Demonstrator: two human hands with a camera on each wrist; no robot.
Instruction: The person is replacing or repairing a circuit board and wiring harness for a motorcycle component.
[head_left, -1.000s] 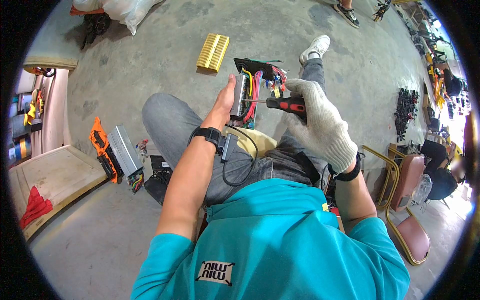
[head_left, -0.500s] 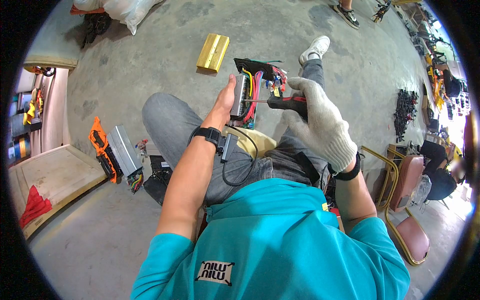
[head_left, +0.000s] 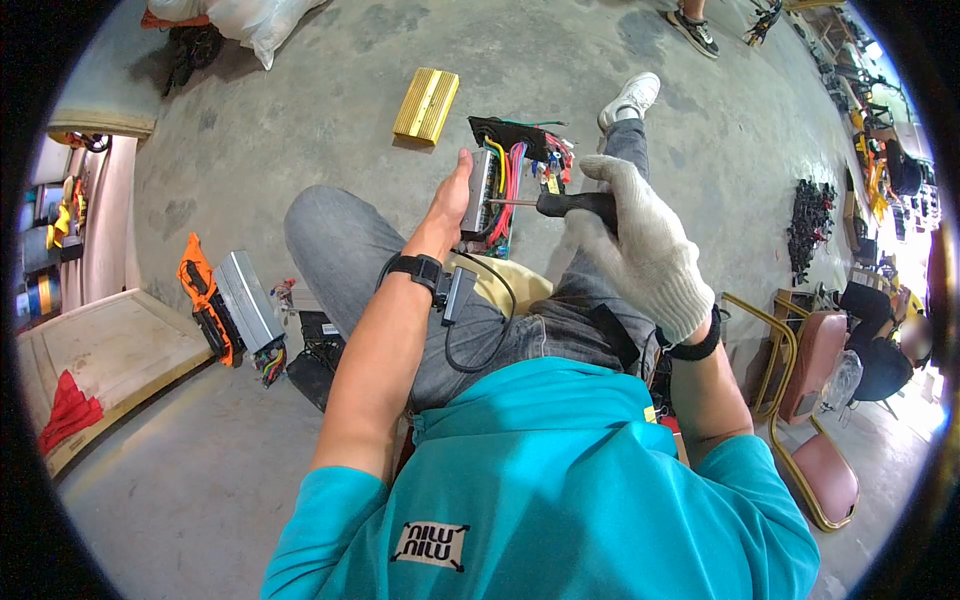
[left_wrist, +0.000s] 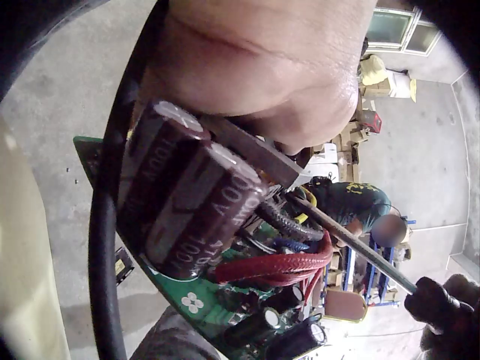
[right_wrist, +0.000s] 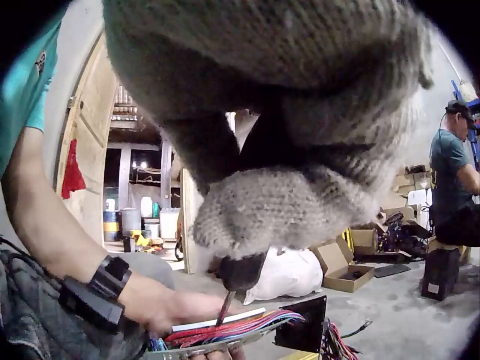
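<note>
My bare left hand [head_left: 450,205] grips a circuit board [left_wrist: 193,302] along its grey metal side bar [head_left: 478,195]. Large brown capacitors [left_wrist: 202,206] stand on the board, and red wires [left_wrist: 277,268] run across it to a black end plate [head_left: 510,134]. In a white knit glove, my right hand [head_left: 640,245] holds a screwdriver [head_left: 575,204] by its black handle. Its shaft [left_wrist: 360,244] points left into the board beside the metal bar, where the tip is hidden among the wires.
A gold finned case [head_left: 427,105] lies on the concrete floor ahead. Left of my knee are a silver case [head_left: 252,300] with wires and an orange-and-black object [head_left: 205,300]. A pink-cushioned chair [head_left: 815,370] stands at right. Another person sits in the background.
The screwdriver handle has turned in my right hand: its red patches faced up before and now only black shows. My left hand and the board stay in place.
</note>
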